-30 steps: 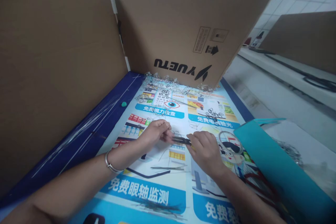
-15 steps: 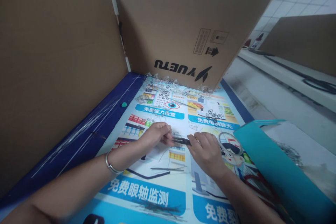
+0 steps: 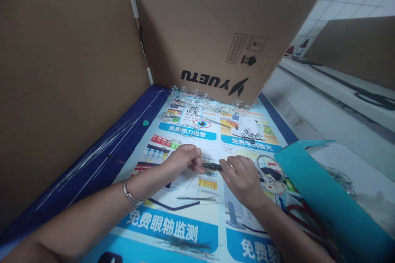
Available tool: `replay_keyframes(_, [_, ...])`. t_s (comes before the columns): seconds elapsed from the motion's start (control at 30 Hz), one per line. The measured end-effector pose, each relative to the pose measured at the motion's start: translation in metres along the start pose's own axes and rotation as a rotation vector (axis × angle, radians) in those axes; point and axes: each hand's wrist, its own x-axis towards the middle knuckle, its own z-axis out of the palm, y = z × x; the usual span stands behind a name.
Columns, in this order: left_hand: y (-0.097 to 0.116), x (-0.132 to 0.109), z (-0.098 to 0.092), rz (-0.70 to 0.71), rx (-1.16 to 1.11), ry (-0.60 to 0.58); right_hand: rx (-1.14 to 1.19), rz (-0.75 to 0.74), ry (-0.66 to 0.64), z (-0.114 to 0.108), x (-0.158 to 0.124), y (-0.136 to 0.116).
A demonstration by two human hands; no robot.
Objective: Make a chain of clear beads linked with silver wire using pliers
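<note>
My right hand (image 3: 242, 177) is wrapped round the handles of a pair of pliers (image 3: 211, 167), whose dark jaws point left. At the jaw tips my left hand (image 3: 187, 159) is closed in a pinch; what its fingers hold is too small to make out. Below the hands, several thin wire pieces (image 3: 197, 198) lie on the printed sheet (image 3: 185, 181). A bundle of dark wires (image 3: 185, 244) rests near the sheet's front. Some dark bent wire loops (image 3: 251, 135) lie beyond my right hand.
Cardboard panels (image 3: 228, 16) stand at the back and left. Small clear and wire pieces (image 3: 197, 96) lie along the back panel's foot. To the right is a teal open box (image 3: 327, 201) holding wire pieces. A roll of clear tape or ring (image 3: 271, 168) lies beside my right hand.
The plier jaws look more closed than before, and the handles are squeezed slightly. Both hands stay in almost the same place.
</note>
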Motion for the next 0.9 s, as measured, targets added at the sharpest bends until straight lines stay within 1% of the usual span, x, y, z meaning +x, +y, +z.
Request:
replay_keyframes(0.2, [0.0,0.0,0.0,-0.015,-0.003,-0.002,0.003,-0.007,0.023,-0.001,0.0,0.0])
replay_keyframes(0.4, [-0.006,0.002,-0.005,0.049,-0.007,-0.052,0.005,-0.005,0.011,-0.003,0.002,-0.001])
replay_keyframes(0.6, [-0.005,0.003,-0.005,0.088,0.074,-0.026,0.023,-0.021,0.0,-0.005,0.004,-0.001])
replay_keyframes(0.7, [0.0,0.001,-0.003,0.117,0.159,-0.034,0.035,-0.029,-0.023,-0.006,0.005,-0.001])
replay_keyframes(0.77, [0.003,-0.001,-0.002,0.163,0.257,-0.045,0.056,-0.028,-0.042,-0.006,0.005,-0.001])
replay_keyframes(0.9, [0.007,-0.004,-0.005,0.304,0.581,-0.06,0.117,-0.03,-0.093,-0.004,0.004,-0.002])
